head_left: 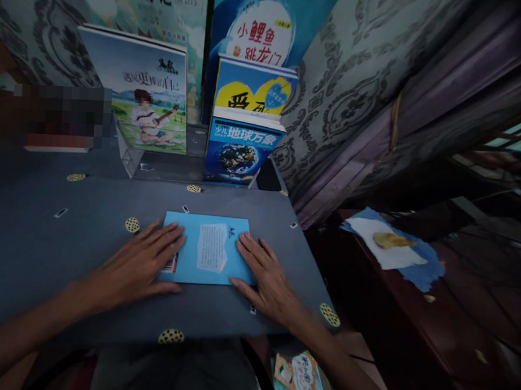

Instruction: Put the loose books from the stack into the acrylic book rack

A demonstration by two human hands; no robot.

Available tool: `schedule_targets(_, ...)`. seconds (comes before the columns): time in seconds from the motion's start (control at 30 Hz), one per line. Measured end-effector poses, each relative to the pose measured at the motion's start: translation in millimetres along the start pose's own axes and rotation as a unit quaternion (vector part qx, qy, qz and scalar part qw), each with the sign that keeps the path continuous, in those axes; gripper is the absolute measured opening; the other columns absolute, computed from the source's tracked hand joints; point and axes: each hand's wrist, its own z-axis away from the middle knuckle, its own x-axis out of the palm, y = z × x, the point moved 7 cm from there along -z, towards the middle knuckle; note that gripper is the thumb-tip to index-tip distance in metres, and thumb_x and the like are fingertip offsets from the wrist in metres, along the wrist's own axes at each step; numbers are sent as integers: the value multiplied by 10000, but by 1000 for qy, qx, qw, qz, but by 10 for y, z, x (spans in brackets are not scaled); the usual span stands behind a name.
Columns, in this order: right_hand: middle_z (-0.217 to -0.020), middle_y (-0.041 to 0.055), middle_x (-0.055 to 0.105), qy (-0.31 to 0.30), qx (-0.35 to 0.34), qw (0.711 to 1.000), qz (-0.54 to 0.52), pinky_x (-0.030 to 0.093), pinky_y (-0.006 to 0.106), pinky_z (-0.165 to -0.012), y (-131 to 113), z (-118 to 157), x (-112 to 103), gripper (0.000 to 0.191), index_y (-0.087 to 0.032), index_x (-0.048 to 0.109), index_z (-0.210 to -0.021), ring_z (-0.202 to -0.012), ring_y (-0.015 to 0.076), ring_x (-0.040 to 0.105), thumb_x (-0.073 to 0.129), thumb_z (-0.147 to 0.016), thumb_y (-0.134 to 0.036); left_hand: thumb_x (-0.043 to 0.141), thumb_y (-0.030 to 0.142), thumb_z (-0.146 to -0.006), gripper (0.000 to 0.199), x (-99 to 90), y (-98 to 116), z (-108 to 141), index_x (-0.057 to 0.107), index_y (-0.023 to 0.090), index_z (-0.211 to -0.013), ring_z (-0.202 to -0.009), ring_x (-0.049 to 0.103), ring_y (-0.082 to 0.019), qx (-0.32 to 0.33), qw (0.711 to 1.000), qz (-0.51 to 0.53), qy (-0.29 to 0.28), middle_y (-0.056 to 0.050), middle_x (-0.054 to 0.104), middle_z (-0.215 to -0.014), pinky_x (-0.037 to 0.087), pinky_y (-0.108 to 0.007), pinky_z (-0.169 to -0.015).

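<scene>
A light blue book (pixel 193 226) lies flat on the grey patterned table (pixel 88 232), with a pale text panel facing up. My left hand (pixel 148 256) rests on its left end, fingers stretched out and partly over a barcode. On the right end lies my right hand (pixel 263 271), its fingers extended and the thumb along the lower edge. Both hands touch the book without gripping it. Behind it, a clear stand (pixel 133 162) holds upright books, among them one with a guitar player (pixel 155 90) and one with a globe (pixel 240 153).
Taller books (pixel 256 20) stand at the back against patterned wallpaper (pixel 340 88). A dark flat object (pixel 269 177) lies beside the stand. More books (pixel 297 374) sit below the table's front edge. To the right, a dark red surface (pixel 394 307) carries a blue and white cloth (pixel 426 268).
</scene>
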Motion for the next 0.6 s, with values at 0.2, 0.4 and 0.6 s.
schedule_targets(0.2, -1588, 162, 390, -14, -7, 1000, -2, 369, 603, -1174, -26, 63, -21, 835, -222, 199, -1601, -1474, 320, 365, 636, -936, -474, 417, 616, -978, 678, 26, 156, -56, 473, 164, -1481, -1446, 401, -359, 8, 999, -31, -40, -188, 461, -1538, 284, -551, -1196)
schedule_targets(0.4, -1545, 170, 458, -17, -18, 1000, 11, 409, 593, -1149, -19, 10, -62, 745, -200, 360, -1541, -1435, 323, 434, 676, -917, -455, 490, 332, -998, 580, 165, 376, -43, 381, 135, -1533, -1372, 488, -406, 52, 994, -91, -37, -255, 533, -1453, 348, -579, -1146)
schedule_targets(0.6, -1510, 165, 507, -19, -33, 999, 21, 421, 586, -1138, -7, -12, -60, 712, -206, 414, -1515, -1411, 318, 468, 699, -902, -431, 439, 137, -952, 673, 177, 507, 5, 237, 183, -1593, -1244, 607, -397, 83, 988, -131, -22, -250, 605, -1361, 427, -601, -1070)
